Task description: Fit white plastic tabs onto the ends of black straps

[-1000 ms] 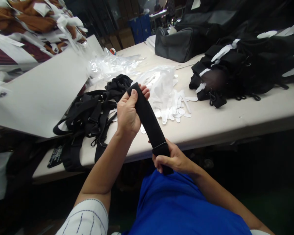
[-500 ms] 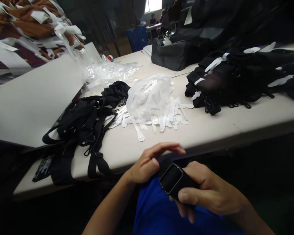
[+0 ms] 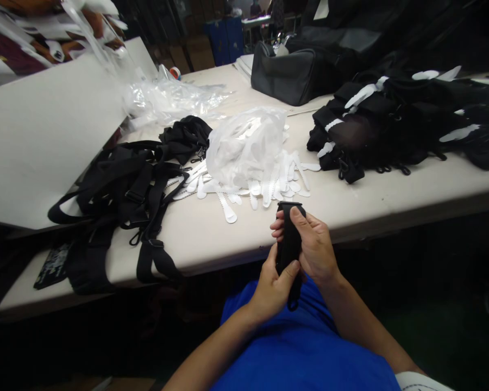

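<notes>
Between my hands is a folded black webbing strap (image 3: 289, 241), held lengthwise near the table's front edge. My left hand (image 3: 274, 285) is closed around its lower part, thumb on top. Higher up, my right hand (image 3: 315, 241) grips the strap with its thumb pressed on the front and fingers behind. A buckle bar shows at the strap's top end, and a dark loop or hook hangs from the bottom. Beyond my hands lie white serrated plastic strips (image 3: 228, 209), partly in and around a translucent plastic bag (image 3: 246, 146).
Loose black straps (image 3: 142, 184) with hooks lie at left, some over the table edge. Bundled straps with white strips (image 3: 350, 136) are piled at right. A black bag (image 3: 283, 76) stands behind. Clear plastic (image 3: 171, 98) and a white board (image 3: 57, 136) are at left.
My left hand, open beside the strap before, now grips its lower part. My right hand has raised and turned the strap upright, so its buckle is at the top.
</notes>
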`<state>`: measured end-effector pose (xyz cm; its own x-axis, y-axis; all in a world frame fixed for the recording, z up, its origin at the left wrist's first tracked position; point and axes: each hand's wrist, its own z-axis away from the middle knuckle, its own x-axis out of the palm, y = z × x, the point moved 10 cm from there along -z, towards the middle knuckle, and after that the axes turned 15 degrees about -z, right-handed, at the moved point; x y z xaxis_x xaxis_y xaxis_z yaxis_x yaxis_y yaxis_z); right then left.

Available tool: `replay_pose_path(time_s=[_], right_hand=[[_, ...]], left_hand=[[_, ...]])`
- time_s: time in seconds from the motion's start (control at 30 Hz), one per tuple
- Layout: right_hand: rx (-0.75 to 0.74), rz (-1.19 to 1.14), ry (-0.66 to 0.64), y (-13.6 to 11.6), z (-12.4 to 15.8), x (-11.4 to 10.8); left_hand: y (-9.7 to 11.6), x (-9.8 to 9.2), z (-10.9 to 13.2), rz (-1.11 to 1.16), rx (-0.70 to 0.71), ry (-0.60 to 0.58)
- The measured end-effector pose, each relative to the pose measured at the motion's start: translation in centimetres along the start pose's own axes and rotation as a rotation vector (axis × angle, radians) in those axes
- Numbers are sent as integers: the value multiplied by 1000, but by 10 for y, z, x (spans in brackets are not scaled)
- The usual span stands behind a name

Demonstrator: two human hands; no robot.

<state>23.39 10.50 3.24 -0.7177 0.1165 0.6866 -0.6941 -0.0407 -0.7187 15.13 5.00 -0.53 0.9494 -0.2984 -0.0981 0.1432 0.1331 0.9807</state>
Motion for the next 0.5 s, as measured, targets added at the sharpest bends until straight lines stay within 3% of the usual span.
replay_pose_path(time_s=[0.1,0.27,0.4,0.5], right_hand=[[-17,256,14,3,-1,-13],[-242,608,109,-6,2,-29],[-217,770,-4,4,-10,-27],[-402,996,14,-17,-30,-19]], left_hand=[[-15,-2,3,14,-37,5],[-21,-18,11,-120,8,106],[-41,-29,17,4,-97,99],[-59,-40,27,80,-158,90]])
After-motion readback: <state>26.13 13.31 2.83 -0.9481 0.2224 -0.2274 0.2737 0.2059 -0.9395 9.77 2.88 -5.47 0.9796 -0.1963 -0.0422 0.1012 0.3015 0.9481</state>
